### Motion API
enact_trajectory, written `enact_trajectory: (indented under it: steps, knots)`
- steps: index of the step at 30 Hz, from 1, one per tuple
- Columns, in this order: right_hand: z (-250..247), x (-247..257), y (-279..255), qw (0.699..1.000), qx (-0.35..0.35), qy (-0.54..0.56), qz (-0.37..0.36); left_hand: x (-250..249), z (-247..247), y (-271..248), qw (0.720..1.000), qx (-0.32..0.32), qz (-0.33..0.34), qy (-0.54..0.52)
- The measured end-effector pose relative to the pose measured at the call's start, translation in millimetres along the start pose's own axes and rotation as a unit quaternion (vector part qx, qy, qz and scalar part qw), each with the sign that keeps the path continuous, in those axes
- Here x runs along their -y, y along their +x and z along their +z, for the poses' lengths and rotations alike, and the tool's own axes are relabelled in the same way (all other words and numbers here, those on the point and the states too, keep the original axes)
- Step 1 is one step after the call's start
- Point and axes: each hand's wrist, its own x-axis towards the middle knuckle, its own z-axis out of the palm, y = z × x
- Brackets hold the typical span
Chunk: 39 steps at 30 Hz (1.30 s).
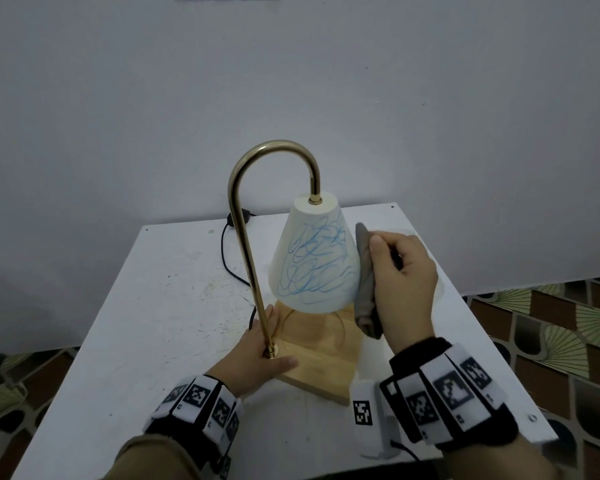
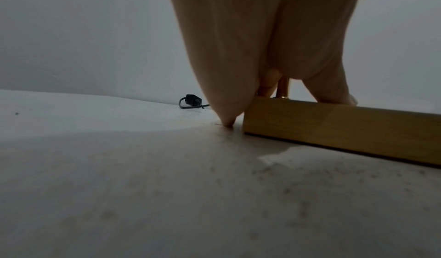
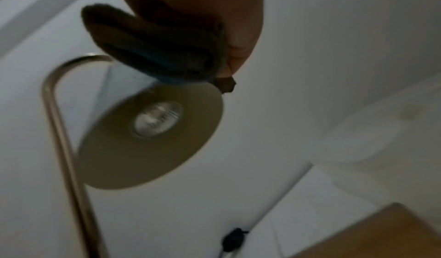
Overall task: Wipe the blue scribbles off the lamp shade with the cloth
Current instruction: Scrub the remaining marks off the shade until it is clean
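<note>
A white cone lamp shade (image 1: pixel 312 271) hangs from a curved brass stem (image 1: pixel 243 237) over a wooden base (image 1: pixel 323 362). Blue scribbles (image 1: pixel 309 251) cover the side facing me. My right hand (image 1: pixel 378 258) grips a folded grey cloth (image 1: pixel 364 271) and holds it against the shade's right side. From below, the cloth (image 3: pixel 152 45) meets the shade's rim (image 3: pixel 152 158), with my right hand (image 3: pixel 238 35) above it. My left hand (image 1: pixel 267 341) clasps the foot of the stem, thumb on the base. In the left wrist view, my left hand (image 2: pixel 262 35) rests on the base (image 2: pixel 334 130) and its little finger touches the table.
The lamp stands on a scuffed white table (image 1: pixel 153 323) against a pale wall. Its black cord (image 1: pixel 226 258) with an inline switch (image 1: pixel 238 216) runs behind the stem to the table's far edge. Patterned floor shows on both sides.
</note>
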Motion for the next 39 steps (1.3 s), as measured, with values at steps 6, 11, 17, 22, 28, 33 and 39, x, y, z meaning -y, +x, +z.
enact_trajectory:
  steps: [6,11,17,22,28,33,39]
  knots:
    - [10.3,35.6,-24.1,0.989,-0.029,0.044,-0.139,-0.9,-0.6,-1.4,1.000,-0.002,-0.006,0.002]
    - [2.7,11.0,-51.2,0.986,-0.035,-0.001,-0.162,-5.2,-0.5,-2.6,1.000,0.002,-0.012,0.016]
    - [8.3,15.8,-11.0,0.993,-0.059,-0.007,-0.104,-3.8,-0.6,-2.1,1.000,0.004,-0.003,0.006]
    - [20.8,42.2,-20.2,0.980,-0.062,0.014,-0.191,1.0,-0.8,0.4,1.000,-0.002,-0.011,0.007]
    - [6.2,13.7,-37.2,0.982,-0.048,-0.023,-0.183,-10.1,-0.3,-4.5,1.000,0.001,-0.024,0.011]
    - [9.5,20.0,-10.5,0.991,-0.058,-0.027,-0.120,-21.3,0.2,-9.4,0.999,-0.001,-0.031,0.018]
    - [25.0,47.2,-18.4,0.981,-0.057,0.009,-0.186,-23.1,-1.8,-11.5,0.999,0.004,-0.035,0.006]
